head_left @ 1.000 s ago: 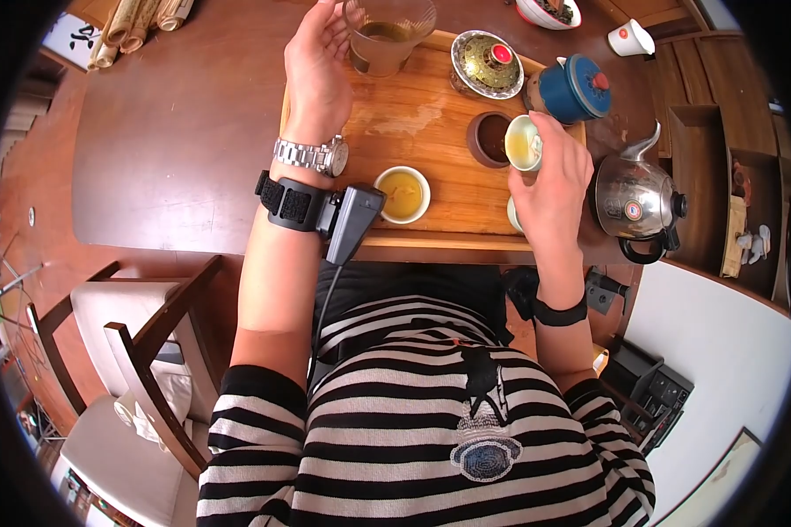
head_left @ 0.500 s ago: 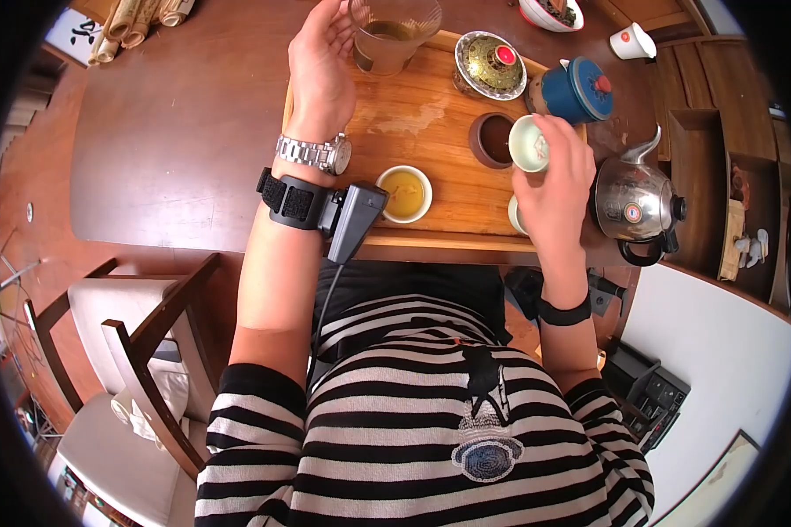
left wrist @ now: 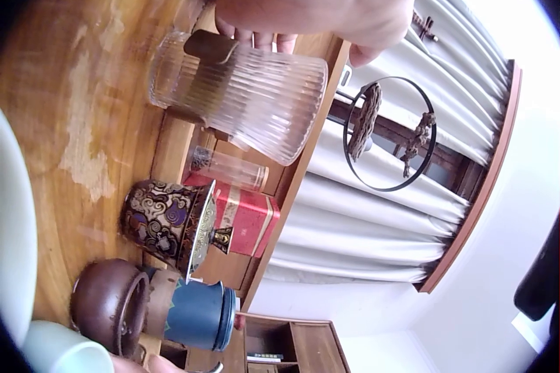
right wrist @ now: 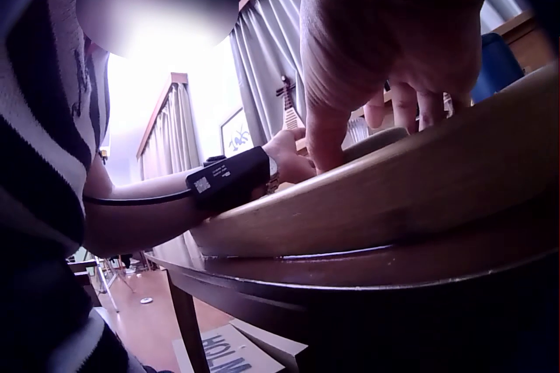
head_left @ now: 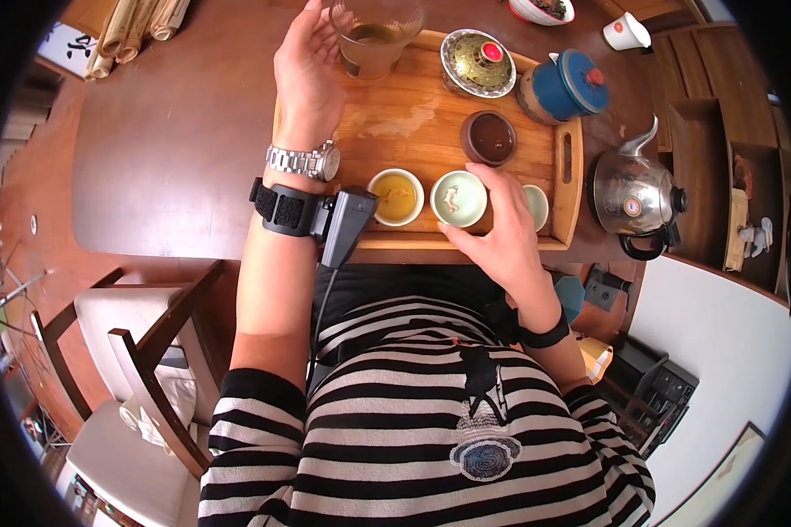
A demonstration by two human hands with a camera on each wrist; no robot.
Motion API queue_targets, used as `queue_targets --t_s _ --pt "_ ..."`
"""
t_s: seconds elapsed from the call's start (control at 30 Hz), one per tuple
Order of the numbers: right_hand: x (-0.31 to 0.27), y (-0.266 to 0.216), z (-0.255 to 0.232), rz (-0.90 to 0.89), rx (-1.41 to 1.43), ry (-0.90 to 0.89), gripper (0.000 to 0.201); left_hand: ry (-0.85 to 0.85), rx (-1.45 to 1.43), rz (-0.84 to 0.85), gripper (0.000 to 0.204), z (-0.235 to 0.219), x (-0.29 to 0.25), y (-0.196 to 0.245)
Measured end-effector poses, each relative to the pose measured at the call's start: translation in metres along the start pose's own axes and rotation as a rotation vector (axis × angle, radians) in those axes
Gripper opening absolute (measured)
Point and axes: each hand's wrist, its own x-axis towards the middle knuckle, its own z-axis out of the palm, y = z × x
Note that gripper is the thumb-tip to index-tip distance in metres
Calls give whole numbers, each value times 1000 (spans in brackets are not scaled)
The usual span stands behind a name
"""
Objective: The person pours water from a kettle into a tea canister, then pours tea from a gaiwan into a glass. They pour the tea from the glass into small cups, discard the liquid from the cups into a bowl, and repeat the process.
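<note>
My right hand [head_left: 505, 233] pinches a pale green teacup [head_left: 459, 198] by its rim, thumb at the near side and fingers at the far side. A small fish-like relief shows inside that cup. Just left of it sits a cup of yellow tea [head_left: 395, 198], and another pale green cup [head_left: 537, 206] is partly hidden behind my right fingers. My left hand [head_left: 308, 83] rests beside a ribbed glass pitcher [left wrist: 245, 93] holding some tea, its fingers loosely extended along the glass. A dark brown bowl [head_left: 489, 138] with dark liquid stands beyond the cups.
On the wooden tray [head_left: 395, 140] are a patterned lidded bowl [head_left: 478, 63] and a blue-lidded pot [head_left: 564, 85]. A steel kettle [head_left: 631, 193] stands right of the tray. Rolled bamboo scrolls [head_left: 132, 31], a white paper cup [head_left: 627, 32] and a bowl of leaves [head_left: 543, 9] lie farther back.
The right hand tipped yellow tea from the pale green cup by the brown bowl, then brought the emptied cup left and nearer, beside the tea-filled cup. The left hand stayed by the pitcher.
</note>
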Motion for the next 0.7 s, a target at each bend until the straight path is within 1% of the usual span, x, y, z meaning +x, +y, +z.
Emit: queue_targets --t_s 0.13,0.2,0.33,0.43,0.53,0.6,0.7 --pt "-2 5 3 -34 -21 15 65 12 -2 -27 40 2 -1 2" --pt "-4 7 1 -53 -111 28 66 16 15 -31 40 2 -1 2" --pt "-6 8 -9 -30 -76 65 63 8 12 -29 40 1 0 3" --pt "-11 22 -15 62 -203 233 51 12 33 -24 39 2 -1 3" --pt "-16 30 -20 81 -212 245 48 -2 25 -18 39 -1 1 2" --pt "-21 30 -20 148 -188 218 45 -7 25 -23 40 -2 2 2" --pt "-24 28 -22 140 -220 190 45 2 46 -23 40 0 -1 3"
